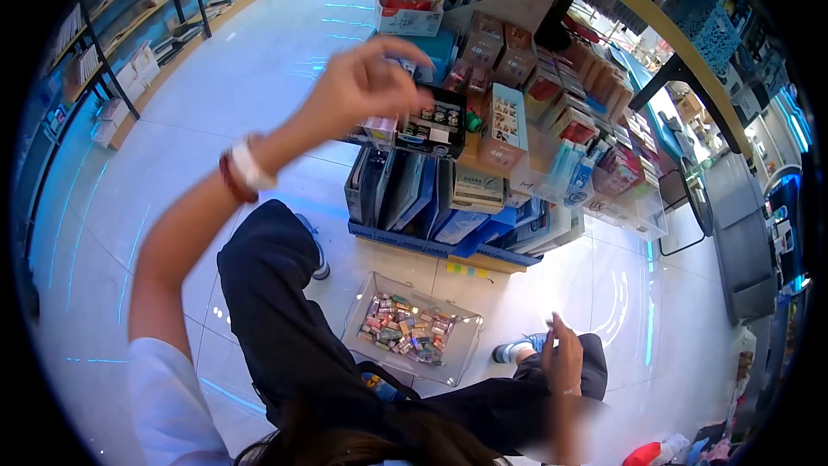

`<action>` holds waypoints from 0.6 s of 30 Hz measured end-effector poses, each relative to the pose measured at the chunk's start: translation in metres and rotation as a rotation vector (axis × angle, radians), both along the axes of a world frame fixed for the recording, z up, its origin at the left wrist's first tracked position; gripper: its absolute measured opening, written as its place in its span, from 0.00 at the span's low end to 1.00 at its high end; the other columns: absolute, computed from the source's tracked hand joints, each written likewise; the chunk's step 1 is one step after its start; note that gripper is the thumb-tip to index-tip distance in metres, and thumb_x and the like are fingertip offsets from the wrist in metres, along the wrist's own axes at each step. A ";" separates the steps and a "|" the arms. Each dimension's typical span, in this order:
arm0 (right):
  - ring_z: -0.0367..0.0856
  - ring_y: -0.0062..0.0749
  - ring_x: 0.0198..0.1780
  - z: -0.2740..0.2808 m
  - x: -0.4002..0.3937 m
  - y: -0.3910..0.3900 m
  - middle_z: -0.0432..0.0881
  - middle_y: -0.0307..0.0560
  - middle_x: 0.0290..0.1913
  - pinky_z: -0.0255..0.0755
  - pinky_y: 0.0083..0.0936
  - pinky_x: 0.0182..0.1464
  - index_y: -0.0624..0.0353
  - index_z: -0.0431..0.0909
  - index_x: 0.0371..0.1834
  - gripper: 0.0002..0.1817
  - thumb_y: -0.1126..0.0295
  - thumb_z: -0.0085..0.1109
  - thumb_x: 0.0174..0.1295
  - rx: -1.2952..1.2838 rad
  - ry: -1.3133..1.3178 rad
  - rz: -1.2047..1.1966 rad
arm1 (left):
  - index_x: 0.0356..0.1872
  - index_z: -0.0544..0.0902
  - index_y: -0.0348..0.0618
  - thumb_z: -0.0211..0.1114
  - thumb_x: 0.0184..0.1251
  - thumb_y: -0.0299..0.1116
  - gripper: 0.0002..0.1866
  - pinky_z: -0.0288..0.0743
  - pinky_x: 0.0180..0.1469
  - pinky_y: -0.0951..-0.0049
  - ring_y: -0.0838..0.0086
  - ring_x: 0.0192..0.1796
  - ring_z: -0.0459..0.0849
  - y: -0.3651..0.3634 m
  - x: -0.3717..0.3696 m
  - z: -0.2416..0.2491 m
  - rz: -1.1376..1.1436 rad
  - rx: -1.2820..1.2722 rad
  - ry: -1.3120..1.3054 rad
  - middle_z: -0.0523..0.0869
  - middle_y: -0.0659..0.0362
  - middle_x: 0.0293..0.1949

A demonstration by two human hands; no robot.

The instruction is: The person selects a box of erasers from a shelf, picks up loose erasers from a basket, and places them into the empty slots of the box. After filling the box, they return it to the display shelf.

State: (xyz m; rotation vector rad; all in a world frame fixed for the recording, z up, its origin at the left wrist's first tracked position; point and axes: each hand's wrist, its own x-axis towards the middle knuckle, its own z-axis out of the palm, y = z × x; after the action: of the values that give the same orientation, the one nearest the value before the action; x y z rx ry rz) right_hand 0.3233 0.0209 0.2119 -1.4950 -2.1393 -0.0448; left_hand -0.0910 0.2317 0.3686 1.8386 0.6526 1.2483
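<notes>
My left hand is raised over the stacked goods, fingers bent and apart, with nothing visible in them. Just beyond its fingertips is a black display box holding small round items in rows. My right hand is by my right knee, fingers pointing up and drawn together; whether something small is between them is too blurred to tell. On the floor between my legs, a clear plastic bin holds many small colourful wrapped blocks.
Beside the black box stands a carton of small figures. Below, a blue-edged rack holds folders and boxes. Clear trays jut out to the right. Shelves line the left wall; a grey chair stands at right.
</notes>
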 end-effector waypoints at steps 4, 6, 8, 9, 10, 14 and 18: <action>0.76 0.43 0.45 -0.014 0.048 -0.054 0.79 0.51 0.39 0.63 0.41 0.58 0.64 0.73 0.50 0.20 0.71 0.60 0.53 -0.237 -0.315 -0.087 | 0.56 0.68 0.33 0.73 0.51 0.41 0.35 0.72 0.58 0.68 0.62 0.59 0.74 0.130 -0.043 -0.009 0.825 0.206 0.339 0.73 0.46 0.56; 0.77 0.43 0.44 -0.019 0.065 -0.075 0.79 0.50 0.39 0.62 0.41 0.59 0.63 0.74 0.48 0.19 0.70 0.60 0.52 -0.225 -0.282 -0.083 | 0.62 0.62 0.32 0.74 0.49 0.43 0.43 0.70 0.60 0.67 0.58 0.63 0.69 0.176 -0.054 -0.016 0.851 0.077 0.366 0.67 0.43 0.61; 0.77 0.42 0.43 -0.018 0.075 -0.089 0.80 0.49 0.39 0.62 0.42 0.59 0.62 0.75 0.46 0.18 0.69 0.61 0.51 -0.215 -0.260 -0.071 | 0.63 0.56 0.29 0.77 0.43 0.45 0.51 0.67 0.62 0.62 0.54 0.65 0.66 0.202 -0.054 -0.026 0.767 -0.114 0.242 0.63 0.39 0.64; 0.77 0.42 0.43 -0.016 0.076 -0.094 0.80 0.48 0.38 0.63 0.40 0.58 0.62 0.76 0.44 0.16 0.69 0.61 0.51 -0.238 -0.201 -0.084 | 0.65 0.49 0.27 0.79 0.40 0.44 0.58 0.62 0.65 0.61 0.51 0.68 0.60 0.210 -0.053 -0.030 0.699 -0.103 0.240 0.57 0.37 0.66; 0.77 0.41 0.42 -0.016 0.078 -0.097 0.80 0.48 0.37 0.64 0.39 0.57 0.61 0.77 0.42 0.15 0.70 0.61 0.50 -0.257 -0.138 -0.100 | 0.65 0.49 0.27 0.79 0.40 0.44 0.58 0.62 0.65 0.61 0.51 0.68 0.60 0.221 -0.053 -0.033 0.703 -0.101 0.230 0.57 0.37 0.66; 0.78 0.40 0.34 -0.027 0.082 -0.104 0.80 0.46 0.29 0.68 0.34 0.46 0.60 0.79 0.33 0.09 0.72 0.60 0.47 -0.155 -0.134 -0.153 | 0.67 0.46 0.28 0.79 0.40 0.42 0.59 0.61 0.66 0.60 0.52 0.67 0.61 0.248 -0.055 -0.046 0.705 -0.169 0.256 0.59 0.38 0.66; 0.77 0.38 0.31 -0.032 0.081 -0.104 0.79 0.44 0.25 0.68 0.32 0.43 0.59 0.79 0.28 0.05 0.72 0.59 0.47 -0.092 -0.117 -0.180 | 0.66 0.52 0.29 0.80 0.39 0.38 0.55 0.65 0.63 0.62 0.54 0.63 0.68 0.253 -0.050 -0.048 0.640 -0.138 0.137 0.64 0.42 0.64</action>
State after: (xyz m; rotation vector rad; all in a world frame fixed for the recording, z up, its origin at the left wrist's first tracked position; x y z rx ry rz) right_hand 0.4042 -0.0834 0.1800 -1.7753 -2.1155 -0.1007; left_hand -0.1407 0.4845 0.3202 1.6606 1.4455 1.4282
